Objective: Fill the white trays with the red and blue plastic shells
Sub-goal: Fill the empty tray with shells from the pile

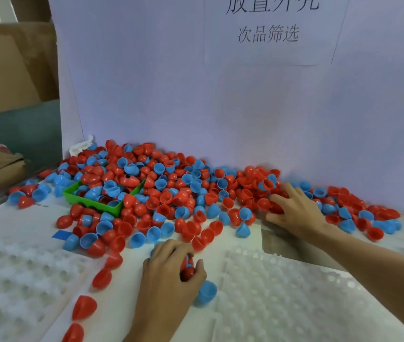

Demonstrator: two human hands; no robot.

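A big heap of red and blue plastic shells (171, 188) lies across the back of the table. My left hand (168, 270) is near the front and grips a small stack of red shells (188, 272); a blue shell (205, 292) lies just under it. My right hand (294, 208) reaches into the right part of the heap, its fingers curled round red shells (276, 207). One white dimpled tray (282, 299) lies in front of me on the right, another white tray (11, 280) on the left. No shells sit in their dimples.
A green bin (92, 201) half buried in shells stands at the left of the heap. A white board with printed characters (267, 33) closes the back. Cardboard boxes (6, 70) stand to the left. Loose red shells (85, 307) lie between the trays.
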